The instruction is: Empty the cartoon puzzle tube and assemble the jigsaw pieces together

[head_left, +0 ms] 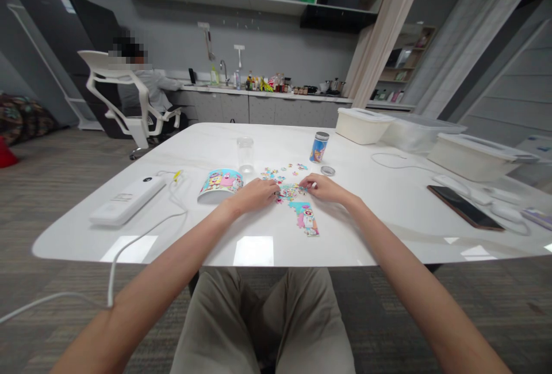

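Loose jigsaw puzzle pieces (pixel 291 192) lie in a small heap between my two hands. My left hand (pixel 259 192) is closed at the heap's left edge, fingertips bent down among the pieces; whatever they grip is hidden. On the right, my right hand (pixel 324 187) pinches with thumb and forefinger at what looks like a puzzle piece. Just below the heap lies a joined puzzle section (pixel 307 220) with a cartoon figure on light blue. A curved picture sheet (pixel 221 183) with cartoon figures stands left of my left hand.
Behind the pieces stand a clear jar (pixel 245 154) and a blue printed can (pixel 318 147), with a round lid (pixel 328 170) nearby. A white device (pixel 127 200) and cable lie left. A phone (pixel 464 206) and storage boxes (pixel 364 126) are right. A person (pixel 149 89) sits beyond the table.
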Motion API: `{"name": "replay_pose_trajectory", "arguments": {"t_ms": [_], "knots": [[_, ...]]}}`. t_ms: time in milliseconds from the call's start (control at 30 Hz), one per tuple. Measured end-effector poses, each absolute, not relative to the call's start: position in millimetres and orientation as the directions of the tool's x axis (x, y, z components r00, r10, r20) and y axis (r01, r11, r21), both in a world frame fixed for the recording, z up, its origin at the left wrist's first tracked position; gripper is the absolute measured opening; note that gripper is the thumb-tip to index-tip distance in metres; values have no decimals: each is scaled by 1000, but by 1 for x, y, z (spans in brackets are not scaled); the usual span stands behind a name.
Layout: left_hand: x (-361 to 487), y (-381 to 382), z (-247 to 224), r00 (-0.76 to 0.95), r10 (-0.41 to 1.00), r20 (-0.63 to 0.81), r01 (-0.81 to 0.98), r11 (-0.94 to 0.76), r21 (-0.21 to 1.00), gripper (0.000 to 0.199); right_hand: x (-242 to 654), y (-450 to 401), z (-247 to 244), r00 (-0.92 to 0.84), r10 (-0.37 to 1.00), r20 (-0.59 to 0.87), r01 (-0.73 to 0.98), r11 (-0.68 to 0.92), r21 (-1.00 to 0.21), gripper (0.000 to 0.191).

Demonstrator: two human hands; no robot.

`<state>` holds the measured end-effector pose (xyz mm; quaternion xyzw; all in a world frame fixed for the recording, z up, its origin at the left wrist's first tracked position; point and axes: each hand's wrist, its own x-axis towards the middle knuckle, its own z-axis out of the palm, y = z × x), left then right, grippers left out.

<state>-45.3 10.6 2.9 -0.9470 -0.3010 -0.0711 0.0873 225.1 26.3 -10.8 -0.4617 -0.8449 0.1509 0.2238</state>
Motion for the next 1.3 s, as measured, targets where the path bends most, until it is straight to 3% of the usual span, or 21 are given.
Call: {"name": "replay_pose_trajectory", "arguments": {"t_ms": [300, 467, 667, 933, 1300], "knots": [[-48, 14, 0, 816, 529, 232, 565, -814, -134, 19, 232, 29, -11, -478, 828, 293, 721, 561, -407, 38], [-48, 13, 2, 819, 517, 249, 558, -818, -136, 21, 251, 23, 1, -539, 830, 145, 750, 551, -365, 42], [-47, 10, 4, 818, 524, 239, 558, -823, -106, 23, 252, 21, 3, -519, 852, 67, 741, 488, -461, 42], [-43, 9, 4, 879, 437, 190, 452, -891, -38, 19, 245, 23, 3, -509, 856, 91, 731, 486, -478, 44], [-40, 14, -3, 842, 483, 238, 523, -841, -142, 18, 236, 23, 0, -528, 837, 144, 730, 534, -427, 38]]}}
